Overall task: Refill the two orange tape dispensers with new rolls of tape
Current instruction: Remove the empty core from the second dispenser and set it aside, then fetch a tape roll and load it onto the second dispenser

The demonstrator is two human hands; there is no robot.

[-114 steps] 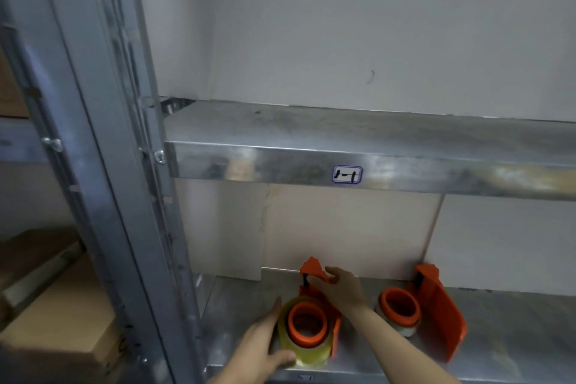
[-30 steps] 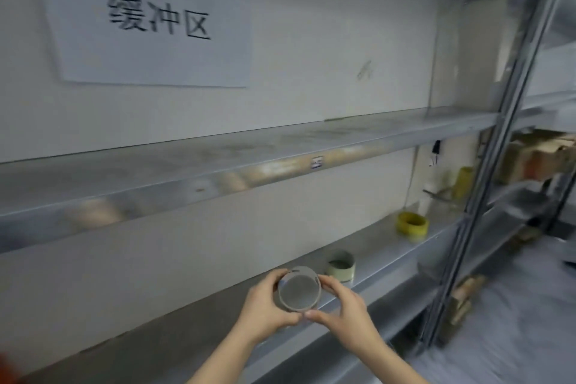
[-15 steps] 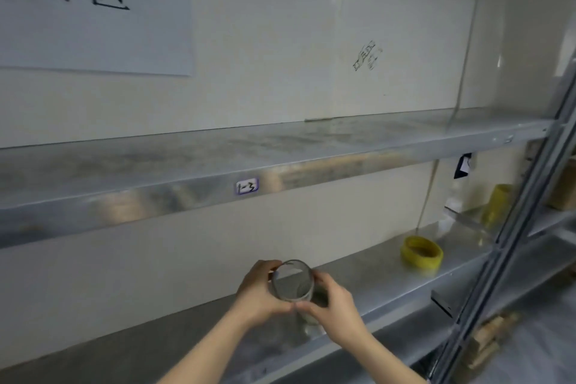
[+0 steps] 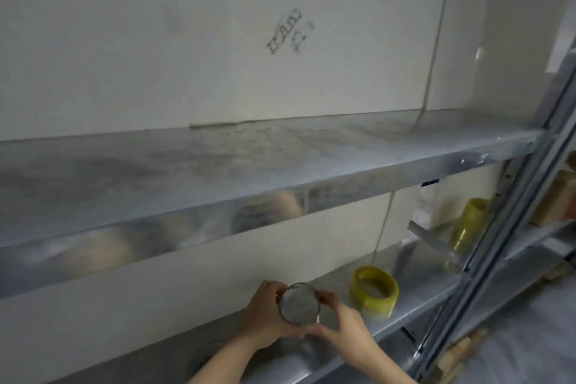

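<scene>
- Shelf [image 4: 417, 287], metal, lower tier: the yellow tape roll [image 4: 374, 302] lies flat on it, at two o'clock of the hands, near but untouched.
- Hands close together: left hand [image 4: 265, 318] and right hand [image 4: 343, 321] pinch a thin ring [image 4: 299, 305] by its rim.
- Roll looks light, stiff and slick-sided; best gripped across its outer rim.

Greyish thin-walled ring [image 4: 299, 287]: tape core or clear roll, cannot tell which; opening faces the camera, pinched between left hand [image 4: 265, 318] and right hand [image 4: 339, 318] over the lower metal shelf [image 4: 420, 285]. Yellow tape roll [image 4: 378, 302]: flat on that shelf, just right of the ring. Translucent yellow rolls [image 4: 469, 224]: upright, farther right, blurred.
</scene>
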